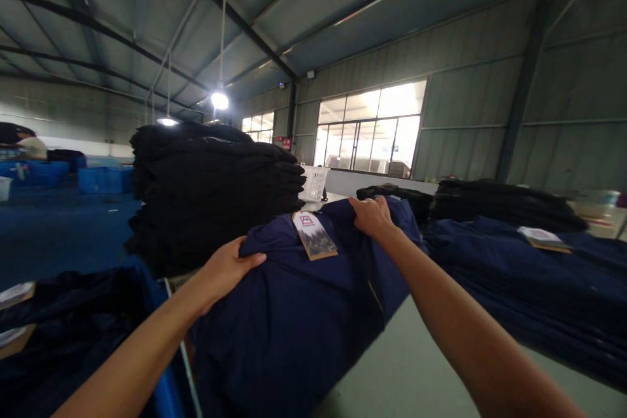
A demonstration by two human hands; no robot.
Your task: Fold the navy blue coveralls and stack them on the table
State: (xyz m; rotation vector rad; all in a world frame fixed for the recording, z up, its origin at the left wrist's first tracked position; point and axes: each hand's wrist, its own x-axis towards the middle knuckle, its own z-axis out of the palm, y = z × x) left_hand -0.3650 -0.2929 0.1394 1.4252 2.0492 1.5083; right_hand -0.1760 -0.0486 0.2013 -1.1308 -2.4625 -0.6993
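A navy garment [294, 313], probably trousers though its full shape is folded away, is stretched between my two hands over the table. My left hand [228, 271] grips its upper left edge, thumb on top and fingers behind the cloth. At the upper right edge, my right hand [373, 217] is closed on the fabric with its knuckles up. Between the hands a paper hang tag [315, 236] with a red-framed logo and a printed forest lies on the cloth. The garment's lower part drapes toward me.
A tall stack of black garments [215, 189] stands behind on the left. Folded navy garments [529, 281] lie to the right, with black ones [504, 202] beyond. A blue bin [166, 379] with tagged navy garments is at lower left. The pale table top [406, 366] shows below. A white basket [315, 183] stands behind.
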